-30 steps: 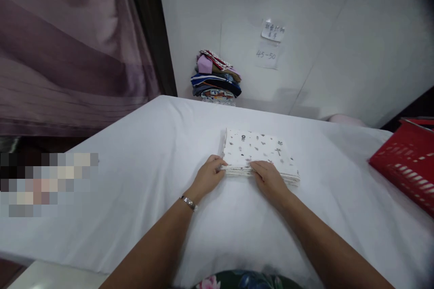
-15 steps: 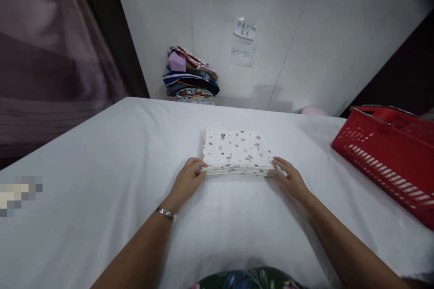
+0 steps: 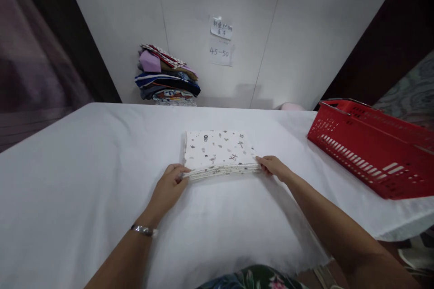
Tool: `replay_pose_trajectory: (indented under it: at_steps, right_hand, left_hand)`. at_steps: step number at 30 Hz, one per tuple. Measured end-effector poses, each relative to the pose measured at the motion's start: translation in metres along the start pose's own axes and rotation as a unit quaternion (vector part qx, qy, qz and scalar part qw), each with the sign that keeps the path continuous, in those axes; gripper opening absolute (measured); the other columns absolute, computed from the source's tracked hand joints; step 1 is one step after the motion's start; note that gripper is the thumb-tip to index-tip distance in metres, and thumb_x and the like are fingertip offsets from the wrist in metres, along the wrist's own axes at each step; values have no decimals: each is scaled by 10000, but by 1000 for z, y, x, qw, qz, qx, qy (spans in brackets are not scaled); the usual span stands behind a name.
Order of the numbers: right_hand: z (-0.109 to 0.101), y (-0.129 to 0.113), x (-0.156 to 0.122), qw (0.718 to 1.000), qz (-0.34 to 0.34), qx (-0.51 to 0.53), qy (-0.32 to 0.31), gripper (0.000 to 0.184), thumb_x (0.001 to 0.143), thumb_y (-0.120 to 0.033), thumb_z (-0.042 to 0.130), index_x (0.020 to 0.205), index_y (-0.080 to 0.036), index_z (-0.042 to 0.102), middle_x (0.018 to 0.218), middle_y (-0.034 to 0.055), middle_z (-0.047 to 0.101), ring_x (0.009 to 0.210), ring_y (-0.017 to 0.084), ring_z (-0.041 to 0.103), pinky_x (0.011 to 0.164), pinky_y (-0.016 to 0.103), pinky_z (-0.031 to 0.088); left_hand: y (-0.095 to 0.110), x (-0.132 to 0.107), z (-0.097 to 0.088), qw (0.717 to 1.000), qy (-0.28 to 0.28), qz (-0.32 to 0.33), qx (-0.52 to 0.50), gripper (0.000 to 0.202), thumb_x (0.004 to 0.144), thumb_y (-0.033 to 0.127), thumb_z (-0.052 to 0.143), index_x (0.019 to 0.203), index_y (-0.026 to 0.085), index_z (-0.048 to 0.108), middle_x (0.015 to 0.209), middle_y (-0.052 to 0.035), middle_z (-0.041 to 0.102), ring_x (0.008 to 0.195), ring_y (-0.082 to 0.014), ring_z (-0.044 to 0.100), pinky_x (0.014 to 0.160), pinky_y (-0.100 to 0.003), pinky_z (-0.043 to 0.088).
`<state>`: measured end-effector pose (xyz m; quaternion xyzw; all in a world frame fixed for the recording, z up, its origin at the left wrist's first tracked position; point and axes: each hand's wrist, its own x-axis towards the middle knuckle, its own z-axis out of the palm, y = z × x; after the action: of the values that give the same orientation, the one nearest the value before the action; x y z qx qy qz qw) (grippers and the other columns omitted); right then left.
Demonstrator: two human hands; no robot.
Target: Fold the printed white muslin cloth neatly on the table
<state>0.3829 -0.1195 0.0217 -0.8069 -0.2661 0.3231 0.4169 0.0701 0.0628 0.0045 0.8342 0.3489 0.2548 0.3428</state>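
A folded white cloth (image 3: 219, 150) with a small grey print lies flat in several layers on the white-covered table (image 3: 111, 176). At its near left corner, my left hand (image 3: 171, 185) pinches the layered edge between thumb and fingers; a silver bracelet circles that wrist. My right hand (image 3: 274, 167) grips the near right corner, thumb on top and fingers curled beneath. Between the two hands the near edge shows its stacked folds, slightly raised toward the right.
A red plastic basket (image 3: 366, 149) with metal handles stands at the right of the table. Beyond the far edge, a pile of folded clothes (image 3: 167, 74) rests against the white wall. Handwritten paper notes (image 3: 221, 40) are stuck on that wall. A curtain (image 3: 30, 54) hangs at left.
The view has turned to the right, so everything sits further left. My right hand's fingers have closed around the cloth's corner; my left hand stays at its corner.
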Motion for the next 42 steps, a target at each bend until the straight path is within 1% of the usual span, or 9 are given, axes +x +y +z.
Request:
replay_pose_trajectory:
  at_steps: [3, 7, 11, 16, 24, 29, 34, 38, 42]
  right_hand:
    - [-3, 0, 3, 1000, -12, 20, 1, 380, 694, -516, 589, 545, -179, 497, 459, -15, 508, 388, 82, 412, 373, 215, 286]
    - [-7, 9, 1, 996, -79, 47, 17, 239, 689, -409, 602, 719, -175, 565, 646, -9, 587, 507, 86, 504, 419, 191, 334]
    - [-5, 19, -6, 990, -129, 62, -22, 305, 672, -373, 613, 907, -180, 589, 689, -21, 590, 565, 97, 517, 447, 195, 338]
    - [1, 19, -12, 986, -147, 79, 4, 314, 652, -382, 637, 862, -150, 607, 620, -41, 555, 522, 80, 448, 486, 212, 327]
    - [16, 32, -8, 979, -167, 99, 58, 253, 697, -359, 609, 853, -160, 621, 699, -20, 576, 652, 113, 503, 618, 234, 384]
    - [16, 39, -4, 969, -230, 22, 89, 161, 774, -311, 506, 772, -172, 589, 641, -18, 538, 630, 127, 483, 605, 245, 379]
    - [11, 42, -10, 931, -316, -116, 141, 146, 816, -250, 428, 756, -202, 552, 747, 2, 565, 710, 148, 506, 661, 260, 383]
    - [9, 42, -18, 920, -324, -173, 136, 145, 843, -221, 392, 787, -212, 525, 782, 8, 559, 731, 153, 509, 679, 268, 389]
    - [10, 41, -22, 916, -339, -175, 123, 133, 847, -217, 392, 812, -213, 520, 797, 11, 551, 736, 150, 506, 681, 268, 396]
  left_hand:
    - [-2, 1, 0, 1000, 0, -2, 2, 216, 766, 311, 479, 928, 239, 603, 1030, 4, 508, 567, -80, 483, 543, -247, 432]
    - [-5, 2, 1, 1000, -7, 5, 5, 221, 777, 318, 472, 951, 245, 588, 1052, 3, 501, 602, -87, 501, 582, -258, 448]
    - [-7, 2, 2, 1000, -6, 9, 3, 220, 780, 321, 476, 960, 253, 582, 1059, -1, 501, 634, -98, 515, 608, -266, 457]
    - [-6, 2, 1, 1000, -4, 1, 11, 216, 784, 332, 478, 956, 256, 585, 1063, 9, 497, 632, -93, 514, 595, -253, 455]
    - [-3, 3, -1, 1000, -8, 4, 21, 209, 782, 327, 488, 942, 250, 598, 1070, 3, 494, 619, -87, 516, 595, -247, 462]
    - [-5, 3, 0, 1000, -5, 4, 29, 227, 785, 345, 478, 951, 249, 599, 1072, 0, 506, 617, -92, 521, 585, -245, 465]
    - [-6, 3, 0, 1000, -5, 2, 26, 221, 779, 339, 488, 949, 252, 599, 1067, 9, 505, 614, -86, 525, 582, -235, 467]
    - [-5, 3, 0, 1000, -6, 8, 27, 222, 784, 336, 484, 956, 251, 596, 1067, 3, 507, 616, -90, 526, 586, -245, 471]
    - [-4, 3, -1, 1000, -9, 7, 26, 226, 783, 336, 485, 957, 242, 595, 1071, -8, 510, 623, -97, 531, 589, -253, 473]
